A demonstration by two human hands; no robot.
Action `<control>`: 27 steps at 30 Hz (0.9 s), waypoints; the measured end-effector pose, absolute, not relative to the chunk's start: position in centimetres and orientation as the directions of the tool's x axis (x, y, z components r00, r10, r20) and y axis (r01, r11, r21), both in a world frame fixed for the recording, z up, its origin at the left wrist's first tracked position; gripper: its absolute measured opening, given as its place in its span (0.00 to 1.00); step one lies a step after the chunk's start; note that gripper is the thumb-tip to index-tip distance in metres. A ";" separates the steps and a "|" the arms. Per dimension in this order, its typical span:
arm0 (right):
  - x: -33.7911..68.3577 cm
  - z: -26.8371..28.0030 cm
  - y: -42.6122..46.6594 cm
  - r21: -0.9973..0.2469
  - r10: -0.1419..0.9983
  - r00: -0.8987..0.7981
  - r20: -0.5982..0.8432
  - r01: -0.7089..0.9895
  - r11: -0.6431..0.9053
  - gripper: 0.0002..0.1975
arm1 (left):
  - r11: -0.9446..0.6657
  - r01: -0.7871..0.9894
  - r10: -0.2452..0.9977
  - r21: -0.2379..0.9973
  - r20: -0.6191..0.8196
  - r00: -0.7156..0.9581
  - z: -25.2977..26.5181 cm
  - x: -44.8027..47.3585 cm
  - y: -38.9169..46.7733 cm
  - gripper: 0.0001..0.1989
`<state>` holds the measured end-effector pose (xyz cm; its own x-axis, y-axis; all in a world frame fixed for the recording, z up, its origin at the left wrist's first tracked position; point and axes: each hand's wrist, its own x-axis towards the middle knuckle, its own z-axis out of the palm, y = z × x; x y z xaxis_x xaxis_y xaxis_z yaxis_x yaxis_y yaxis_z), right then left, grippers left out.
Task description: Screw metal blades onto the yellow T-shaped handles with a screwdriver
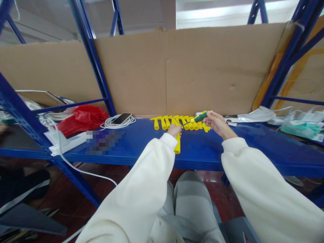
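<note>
The screwdriver (200, 117) slants over the blue shelf (141, 143), handle end up toward the right, shaft running left and slightly down to the yellow piece (178, 145) in the left hand (174, 130). That piece's long axis runs back to front, its tube end aimed at the shelf's front edge and close to it (whether it touches the surface, I can't tell from here). Behind, a row of yellow pieces (191, 126) lines the rear edge below the cardboard panel (202, 71). There's room along the front edge to either side. The left fingers are curled around the yellow piece; the right hand (216, 122) has its fingertips pinched on the screwdriver's handle end.
</note>
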<state>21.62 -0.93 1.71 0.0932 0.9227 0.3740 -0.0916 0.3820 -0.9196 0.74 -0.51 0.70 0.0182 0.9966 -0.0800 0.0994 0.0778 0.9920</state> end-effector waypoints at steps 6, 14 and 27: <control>21.8 1.3 -0.5 -0.918 0.906 0.166 0.390 -0.004 0.396 0.26 | 0.080 0.100 0.997 0.992 -0.081 0.007 0.7 0.8 -0.5 0.06; 21.6 1.4 -0.7 -0.926 0.912 0.170 0.374 0.017 0.377 0.25 | 0.092 0.104 0.995 0.990 -0.094 0.016 0.8 0.7 -0.6 0.07; 21.4 1.5 -0.7 -0.935 0.916 0.195 0.352 0.026 0.354 0.24 | 0.091 0.120 0.996 0.989 -0.093 0.008 0.9 0.7 -0.7 0.07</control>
<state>21.40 -0.72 1.48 0.1951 0.9155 0.3518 0.0258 0.3538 -0.9350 0.69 -0.70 0.94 0.0076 0.9956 -0.0929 0.1201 0.0913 0.9886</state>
